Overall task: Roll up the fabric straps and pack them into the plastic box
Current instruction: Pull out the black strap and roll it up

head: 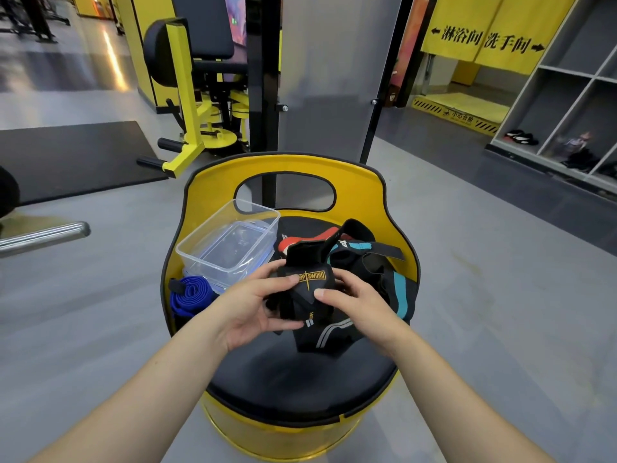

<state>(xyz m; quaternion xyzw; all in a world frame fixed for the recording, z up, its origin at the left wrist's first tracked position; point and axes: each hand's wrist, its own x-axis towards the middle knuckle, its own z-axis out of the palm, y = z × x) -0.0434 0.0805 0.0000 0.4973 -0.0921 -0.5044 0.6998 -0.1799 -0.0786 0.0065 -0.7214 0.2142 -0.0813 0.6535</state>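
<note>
Above the seat [300,375], left hand [248,307] and right hand [355,304] grip the black strap [309,289], upright.

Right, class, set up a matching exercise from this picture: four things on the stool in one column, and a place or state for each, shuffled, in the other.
Things
1. black strap
2. plastic box
3. blue strap
4. teal-striped strap

Places or states
A. rolled, at the seat's left edge
B. held in both hands
C. clear, holding no straps
D. loose, on the seat's right side

Pairs: 1-B, 2-C, 3-A, 4-D
</note>
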